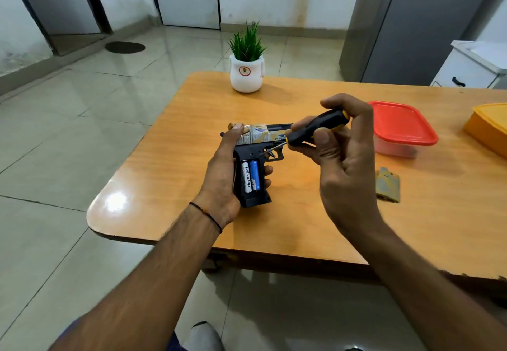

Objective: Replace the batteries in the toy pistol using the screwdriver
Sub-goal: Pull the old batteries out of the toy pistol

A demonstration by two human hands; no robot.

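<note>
While the left hand (222,177) grips the toy pistol (258,135) by its handle, thumb up along the rear of the slide and fingertips curled round the front of the grip, the right hand (340,164) pinches the screwdriver (315,128) by its black-and-yellow handle between thumb and fingers. Head view: the pistol is over the bench (301,227) near its middle, muzzle pointing right, side face turned up to the camera; can't tell if the butt rests on the bench. The screwdriver comes in from the right, slanted down-left; its thin metal shaft ends at the trigger area, just above the battery bay. Can't tell if the tip touches. Pistol: black frame and grip, slide in tan/white/grey camo print, lettering partly hidden by the screwdriver. The battery bay in the grip is open, cover off, with two cells side by side: white battery (247,177) marked "Heybright" on the left, blue battery (255,175) on the right. A flat camo-patterned panel (388,184) lies on the bench right of the right hand, apart from both hands. Further right: clear tub with red lid (402,125), orange tub (488,128) at the frame edge. Potted plant (247,59) at the far bench edge.
</note>
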